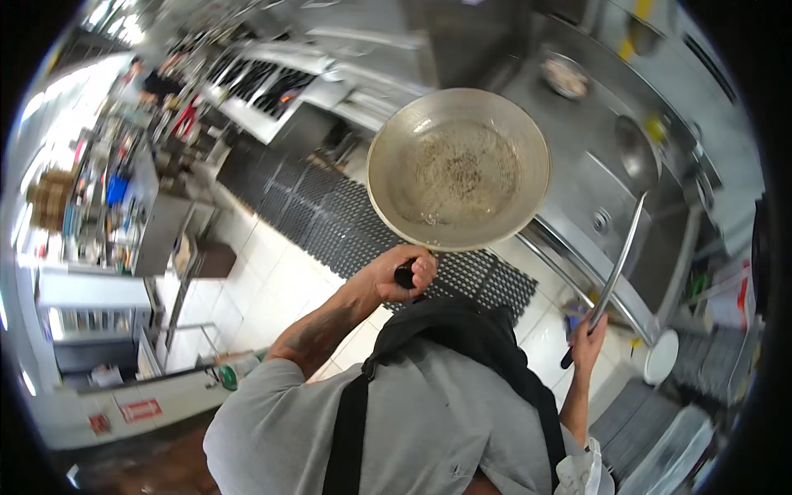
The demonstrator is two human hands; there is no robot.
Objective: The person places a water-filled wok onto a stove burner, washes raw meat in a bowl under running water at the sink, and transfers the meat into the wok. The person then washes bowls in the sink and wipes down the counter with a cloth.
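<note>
My left hand is closed around the black handle of a large round frying pan. The pan's inside faces me, and its middle looks wet, with dark speckles on the metal. In my right hand, fingers wrapped round the lower part of its long handle, is a ladle. Its large round bowl reaches over the steel sink, apart from the pan.
A metal bowl with pale contents stands at the sink's far end. A black perforated mat runs along the tiled floor. Beyond it is a stove with a flame showing. A person stands far left, and a white bucket sits at right.
</note>
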